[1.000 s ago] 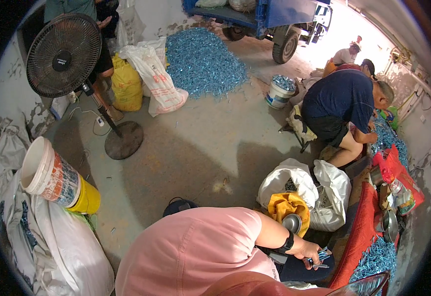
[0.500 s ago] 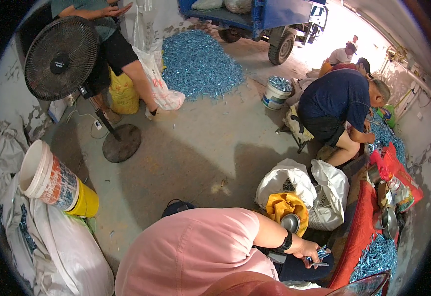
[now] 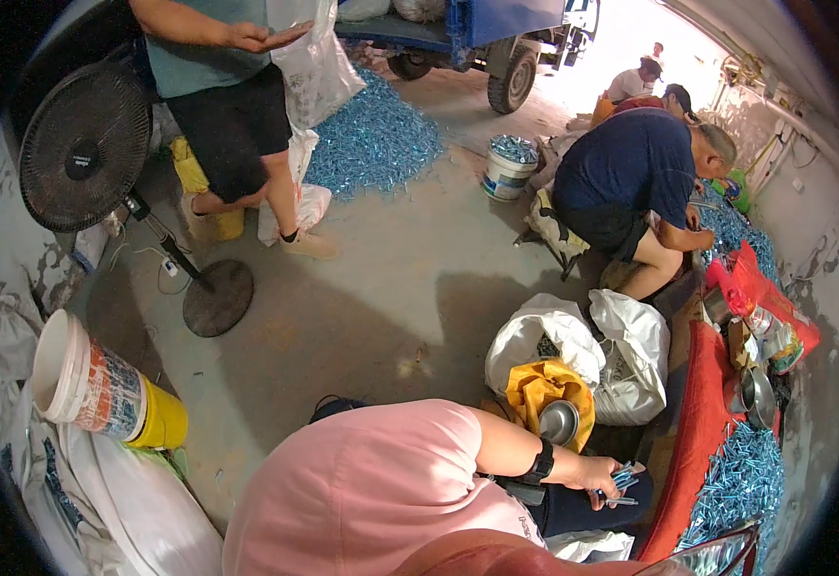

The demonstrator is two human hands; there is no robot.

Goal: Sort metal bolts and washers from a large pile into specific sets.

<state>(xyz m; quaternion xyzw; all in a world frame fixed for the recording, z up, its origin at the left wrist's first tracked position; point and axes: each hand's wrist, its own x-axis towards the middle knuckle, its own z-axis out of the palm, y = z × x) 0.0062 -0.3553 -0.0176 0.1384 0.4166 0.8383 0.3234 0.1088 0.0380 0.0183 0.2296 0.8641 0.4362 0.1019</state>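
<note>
My left arm, in a pink sleeve with a dark band at the wrist, reaches to the right over my dark-clothed leg. My left hand [image 3: 594, 476] is closed around several thin blue-silver metal bolts [image 3: 623, 488], whose ends stick out past the fingers. Just right of it, a pile of like blue bolts [image 3: 734, 488] lies on a red cloth [image 3: 681, 451] draped over a raised edge. A metal bowl [image 3: 560, 422] rests in a yellow bag [image 3: 527, 384] beyond my forearm. My right hand is out of view.
White sacks [image 3: 635, 384] stand beyond the yellow bag. A co-worker in dark blue [image 3: 626, 168] bends over more bolts. Left are a standing fan [image 3: 83, 154] and stacked buckets [image 3: 112, 389]. A blue truck [image 3: 506, 29] and a floor heap of bolts [image 3: 376, 134] lie far off.
The view has shifted slightly, moving most of the scene left. The person beside the fan has stepped rightward, palm still held out. My left hand keeps its hold on the bolts.
</note>
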